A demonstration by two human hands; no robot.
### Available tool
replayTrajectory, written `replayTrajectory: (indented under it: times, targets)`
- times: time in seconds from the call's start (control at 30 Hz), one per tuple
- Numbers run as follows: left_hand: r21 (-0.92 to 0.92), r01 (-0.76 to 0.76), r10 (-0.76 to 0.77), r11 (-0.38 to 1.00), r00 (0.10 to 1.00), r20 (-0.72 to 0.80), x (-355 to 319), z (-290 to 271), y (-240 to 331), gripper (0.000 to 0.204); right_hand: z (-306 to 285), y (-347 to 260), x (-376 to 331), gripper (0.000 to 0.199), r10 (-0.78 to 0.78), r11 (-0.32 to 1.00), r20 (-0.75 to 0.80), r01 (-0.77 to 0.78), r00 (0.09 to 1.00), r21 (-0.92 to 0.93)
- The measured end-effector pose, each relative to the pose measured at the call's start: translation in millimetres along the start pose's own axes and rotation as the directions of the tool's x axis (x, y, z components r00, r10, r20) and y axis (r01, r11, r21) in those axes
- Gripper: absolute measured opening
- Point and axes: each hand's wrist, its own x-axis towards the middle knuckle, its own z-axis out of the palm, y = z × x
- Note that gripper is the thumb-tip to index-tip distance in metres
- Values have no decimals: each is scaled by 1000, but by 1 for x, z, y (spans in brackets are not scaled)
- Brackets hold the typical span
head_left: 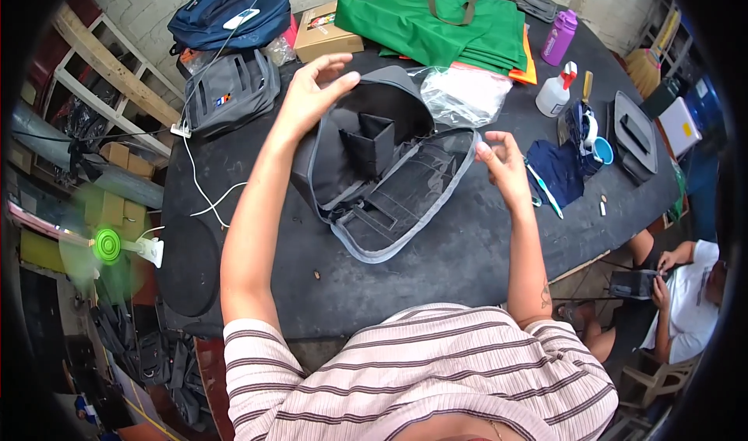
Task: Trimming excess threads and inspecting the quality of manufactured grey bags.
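A dark grey zip bag point(319, 156) lies unzipped on the table in front of me, its lid point(389, 227) folded down toward me. The lid has a see-through pocket and grey piping. Inside the bag stands a black padded divider point(370, 145). My left hand point(315, 90) is over the bag's far left edge, fingers stretched out and thumb apart; whether its palm touches the bag is hidden. Beside the lid's right corner is my right hand point(505, 164), fingers loosely bent and apart from the thumb. The thumb is close to the lid's edge, and nothing shows in its grasp.
Behind the bag are a clear plastic packet point(467, 94), green tote bags point(436, 28) and a cardboard box point(327, 34). Backpacks point(230, 90) lie far left. At right are a spray bottle point(553, 94), purple bottle point(559, 37) and toothbrush point(545, 190). A fan point(107, 246) spins left; another person point(686, 301) sits right.
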Motion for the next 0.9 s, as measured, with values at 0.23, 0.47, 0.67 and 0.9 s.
replayTrajectory:
  times: [0.23,0.47,0.67,0.9]
  targets:
    - [-47,-153,160,987,946,281,-90,52,67,13,10,4,-1,52,34,994,-48,-29,998,103]
    - [-89,139,-105,986,945,308,-85,82,-2,52,7,15,-20,48,23,999,-20,-22,1000,34]
    - [-182,85,-99,980,992,-74,-41,121,-16,19,-7,26,-39,51,149,975,37,-140,988,-175]
    - [726,-633,266,267,773,576,-26,140,-67,8,1,6,-50,52,115,949,48,-95,992,-301]
